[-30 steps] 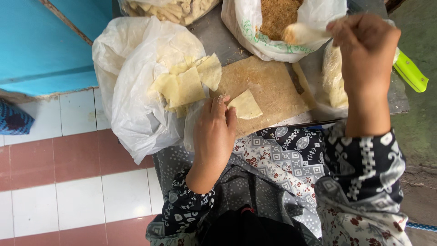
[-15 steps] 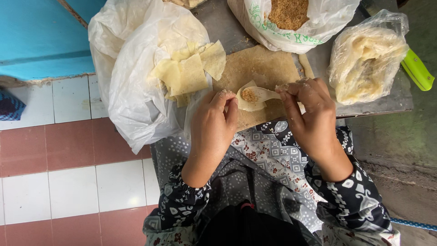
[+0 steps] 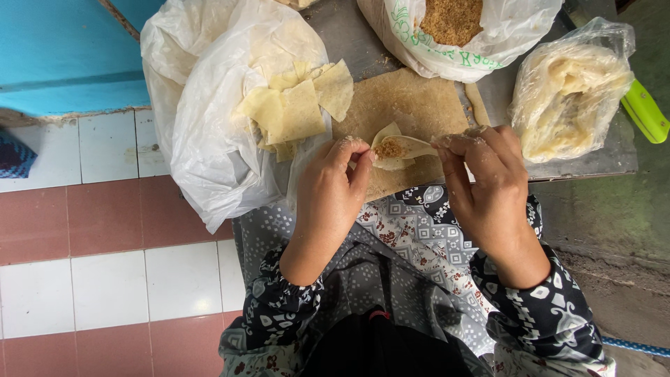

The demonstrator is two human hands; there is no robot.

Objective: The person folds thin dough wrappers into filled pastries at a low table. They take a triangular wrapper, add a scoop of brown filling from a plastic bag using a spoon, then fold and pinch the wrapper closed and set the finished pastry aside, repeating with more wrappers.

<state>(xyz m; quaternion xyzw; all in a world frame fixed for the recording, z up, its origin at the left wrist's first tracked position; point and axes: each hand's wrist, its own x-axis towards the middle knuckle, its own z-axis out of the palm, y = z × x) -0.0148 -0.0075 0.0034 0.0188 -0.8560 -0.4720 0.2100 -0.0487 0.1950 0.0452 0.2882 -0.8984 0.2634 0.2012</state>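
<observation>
The left hand (image 3: 335, 192) and right hand (image 3: 488, 188) meet over the near edge of the board (image 3: 412, 112), both pinching one small wrapper (image 3: 396, 148) with a dab of brown filling at its middle. The left fingertips grip its left edge and the right fingertips pull a flap across from the right, so the wrapper sits directly between the hands, its long axis running left to right, neither hand clearly nearer.

At the board's left edge, a white plastic bag (image 3: 209, 139) lies open with a loose stack of pale square wrappers (image 3: 296, 108) on it. At the far edge stands a white bag with green print (image 3: 419, 49), open on brown crumbly filling (image 3: 452, 17). At the right, a clear bag (image 3: 569, 87) holds pale folded pieces. A bright green handle (image 3: 645, 112) pokes out beyond it.
</observation>
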